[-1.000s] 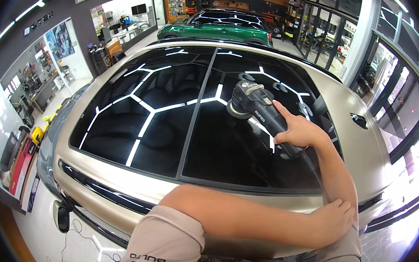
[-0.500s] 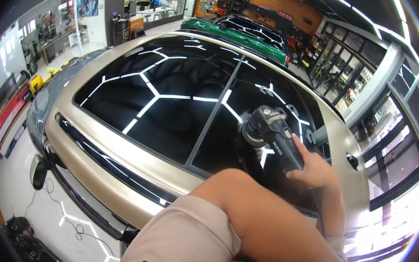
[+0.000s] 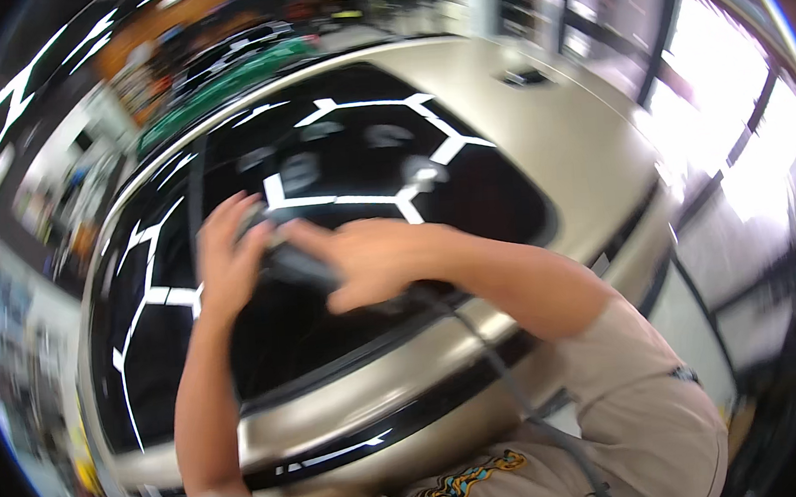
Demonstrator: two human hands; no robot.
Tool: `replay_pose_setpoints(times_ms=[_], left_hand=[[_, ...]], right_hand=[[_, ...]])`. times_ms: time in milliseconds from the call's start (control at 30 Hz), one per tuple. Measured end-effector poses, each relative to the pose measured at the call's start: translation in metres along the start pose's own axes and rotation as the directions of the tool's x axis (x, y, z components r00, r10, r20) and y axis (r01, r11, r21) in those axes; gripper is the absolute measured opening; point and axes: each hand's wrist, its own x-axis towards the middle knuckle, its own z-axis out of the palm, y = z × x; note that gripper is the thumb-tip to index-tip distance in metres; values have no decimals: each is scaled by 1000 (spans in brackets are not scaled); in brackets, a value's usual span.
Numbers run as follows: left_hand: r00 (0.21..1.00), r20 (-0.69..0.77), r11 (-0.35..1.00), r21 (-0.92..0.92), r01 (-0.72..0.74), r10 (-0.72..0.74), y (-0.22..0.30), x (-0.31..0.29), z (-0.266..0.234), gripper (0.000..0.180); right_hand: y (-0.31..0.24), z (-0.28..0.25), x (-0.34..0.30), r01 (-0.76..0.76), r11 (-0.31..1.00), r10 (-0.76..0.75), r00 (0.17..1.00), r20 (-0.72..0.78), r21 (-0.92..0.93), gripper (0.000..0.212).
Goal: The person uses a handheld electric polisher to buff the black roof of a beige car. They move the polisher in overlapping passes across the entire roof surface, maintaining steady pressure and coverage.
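Observation:
A black handheld car polisher [image 3: 299, 267] rests over the dark glass roof [image 3: 468, 192] of a gold-coloured car, blurred by motion. My right hand [image 3: 375, 258] wraps around its handle. At the polisher's head, my left hand [image 3: 228, 254] is curled on the front end, its fingertips smeared. The hands hide most of the head, and the pad beneath cannot be made out. Pale smears [image 3: 303, 170] of what looks like polish lie on the glass beyond the tool. A dark cord [image 3: 496, 362] trails from the handle past my right arm and over my shirt.
The car's gold body [image 3: 497, 82] surrounds the glass, with a black side trim [image 3: 402, 416] along the near side. A green vehicle [image 3: 235, 79] stands beyond it. Bright glass doors [image 3: 711, 65] are at the right.
The view has swung to the right. My left hand has come into view and onto the polisher's head. My right hand still grips the handle.

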Motion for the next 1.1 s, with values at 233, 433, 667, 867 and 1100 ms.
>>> replay_pose_setpoints(times_ms=[233, 433, 667, 867, 1100], left_hand=[[872, 479, 762, -525, 378, -103, -72, 6, -23, 71], [948, 44, 879, -390, -275, 316, 77, -76, 36, 49], [821, 86, 689, -596, -412, 565, 155, -148, 39, 34], [591, 560, 798, -535, -277, 580, 188, -127, 33, 49], [609, 608, 820, -558, -130, 510, 202, -103, 32, 59]], right_hand=[[0, 35, 55, 83, 995, -80, 995, 57, -63, 81], [9, 30, 57, 213, 977, -210, 973, 93, -23, 80], [21, 43, 22, 82, 996, -82, 997, 0, 41, 99], [17, 47, 36, -14, 998, 15, 1000, -16, 54, 118], [10, 11, -11, 19, 1000, -21, 995, -96, -16, 106]])
